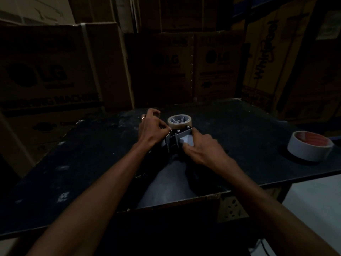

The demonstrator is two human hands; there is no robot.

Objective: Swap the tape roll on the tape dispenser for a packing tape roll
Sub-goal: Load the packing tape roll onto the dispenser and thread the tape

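The tape dispenser lies on the dark table at the centre, a thin tan tape roll sitting on its grey hub at the far end. My left hand pinches at the dispenser's left side, near the metal flap by the roll. My right hand grips the grey body from the right, thumb on its near face. A second, wider white roll with a reddish core lies flat on the table at the far right, apart from both hands.
Large cardboard appliance boxes stand stacked behind and to the left of the table. The table's near edge has a torn corner. A pale surface lies below at the right. The scene is very dim.
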